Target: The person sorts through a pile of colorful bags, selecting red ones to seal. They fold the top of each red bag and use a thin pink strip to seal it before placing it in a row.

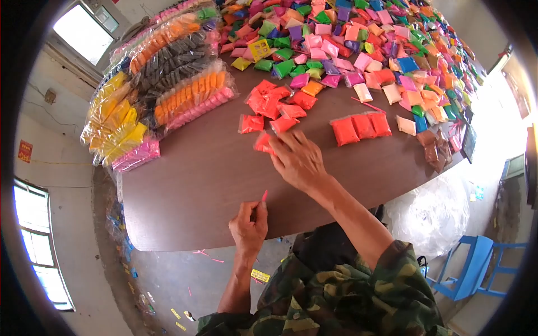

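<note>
My left hand [249,225] is closed above the near part of the table, with a thin pink strip [265,195] sticking up from between thumb and fingers. Further forward, my right hand [301,161] reaches over the tabletop, its fingers on a small soft red packet [261,142] in clear wrap. The fingers partly cover that packet. Just beyond the fingertips lies a loose pile of similar red packets [266,99]. To the right, a row of joined red packets [360,127] lies flat on the table.
A brown table [196,185] carries a large heap of multicoloured packets [336,47] at the back and right. Bagged rows of orange packets [190,95] and yellow packets [120,123] stack at left. Brown packets [435,151] sit near the right edge. A blue stool [473,269] stands on the floor.
</note>
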Tool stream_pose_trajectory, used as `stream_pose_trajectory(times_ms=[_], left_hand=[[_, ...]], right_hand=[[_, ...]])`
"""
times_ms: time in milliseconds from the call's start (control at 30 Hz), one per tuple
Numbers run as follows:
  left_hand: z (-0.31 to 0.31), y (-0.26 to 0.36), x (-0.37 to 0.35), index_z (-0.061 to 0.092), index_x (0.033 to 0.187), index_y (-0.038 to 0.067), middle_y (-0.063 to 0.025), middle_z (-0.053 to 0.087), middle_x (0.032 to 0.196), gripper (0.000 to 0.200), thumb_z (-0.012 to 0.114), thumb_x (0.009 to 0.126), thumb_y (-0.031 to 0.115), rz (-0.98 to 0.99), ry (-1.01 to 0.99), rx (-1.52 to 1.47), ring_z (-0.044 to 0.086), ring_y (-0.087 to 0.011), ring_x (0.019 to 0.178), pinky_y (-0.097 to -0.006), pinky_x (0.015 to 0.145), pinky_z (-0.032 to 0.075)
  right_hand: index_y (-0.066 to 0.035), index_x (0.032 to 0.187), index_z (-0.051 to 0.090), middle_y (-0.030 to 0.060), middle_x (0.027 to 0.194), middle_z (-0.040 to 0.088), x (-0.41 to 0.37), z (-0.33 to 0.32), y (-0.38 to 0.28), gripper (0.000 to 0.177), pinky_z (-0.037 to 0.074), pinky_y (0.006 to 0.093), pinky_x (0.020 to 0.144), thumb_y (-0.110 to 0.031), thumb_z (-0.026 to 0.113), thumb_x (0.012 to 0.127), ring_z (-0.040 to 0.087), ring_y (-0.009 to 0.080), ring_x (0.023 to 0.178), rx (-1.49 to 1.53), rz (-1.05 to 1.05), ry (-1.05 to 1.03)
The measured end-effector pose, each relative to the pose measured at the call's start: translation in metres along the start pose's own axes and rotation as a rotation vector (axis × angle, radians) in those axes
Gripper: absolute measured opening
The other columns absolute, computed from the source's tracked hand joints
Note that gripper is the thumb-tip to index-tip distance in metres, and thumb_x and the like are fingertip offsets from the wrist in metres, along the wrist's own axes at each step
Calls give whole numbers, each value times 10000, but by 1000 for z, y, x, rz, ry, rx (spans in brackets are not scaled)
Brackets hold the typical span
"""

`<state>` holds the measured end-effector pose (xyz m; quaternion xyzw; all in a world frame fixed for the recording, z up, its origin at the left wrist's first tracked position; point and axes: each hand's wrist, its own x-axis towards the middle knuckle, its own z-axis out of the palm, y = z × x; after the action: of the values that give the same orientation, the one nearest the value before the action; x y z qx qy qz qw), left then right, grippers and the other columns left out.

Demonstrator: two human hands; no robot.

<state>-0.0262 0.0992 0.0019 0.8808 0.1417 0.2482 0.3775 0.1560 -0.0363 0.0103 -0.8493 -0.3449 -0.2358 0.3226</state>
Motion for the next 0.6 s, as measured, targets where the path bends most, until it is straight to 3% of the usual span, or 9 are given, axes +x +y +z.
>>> stream_pose_trajectory(times_ms=[100, 200, 300, 500, 600], left_hand=[[0, -1, 1, 686, 942, 41, -70, 613, 637, 142, 789, 1012, 109, -5, 17, -20, 564, -103, 546, -297, 536, 474], [3, -6, 2, 688, 939, 39, -63, 617, 640, 144, 785, 1016, 113, 36, 38, -32, 555, -96, 553, -289, 538, 466], [1, -3, 2, 689, 934, 39, -61, 629, 646, 147, 783, 1018, 115, 56, 25, 0, 559, -97, 553, -285, 536, 461], [3, 0, 4, 688, 933, 44, -46, 617, 641, 144, 776, 1024, 110, 81, 30, 4, 536, -97, 543, -285, 529, 451], [3, -4, 2, 685, 935, 46, -33, 596, 631, 144, 773, 1029, 110, 81, 21, 7, 509, -93, 538, -284, 522, 440]], right_hand=[[-120, 1224, 731, 40, 1172, 696, -45, -35, -14, 382, 590, 436, 844, -174, 848, 865, 671, 268, 1069, -17, 27, -116], [-116, 1236, 734, 28, 1172, 709, -83, -65, -24, 434, 574, 445, 849, -194, 875, 834, 677, 273, 1050, 49, 39, -95], [-110, 1250, 717, 59, 1222, 674, -110, -85, -34, 431, 546, 477, 902, -255, 861, 870, 656, 281, 1110, -4, 89, -163], [-115, 1442, 663, 134, 1565, 551, -118, -93, -48, 619, 446, 537, 1153, -368, 844, 908, 549, 320, 1433, 62, 29, -197], [-79, 1517, 614, 127, 1625, 526, -125, -83, -46, 742, 410, 546, 1206, -429, 836, 902, 492, 330, 1511, 61, -36, -309]])
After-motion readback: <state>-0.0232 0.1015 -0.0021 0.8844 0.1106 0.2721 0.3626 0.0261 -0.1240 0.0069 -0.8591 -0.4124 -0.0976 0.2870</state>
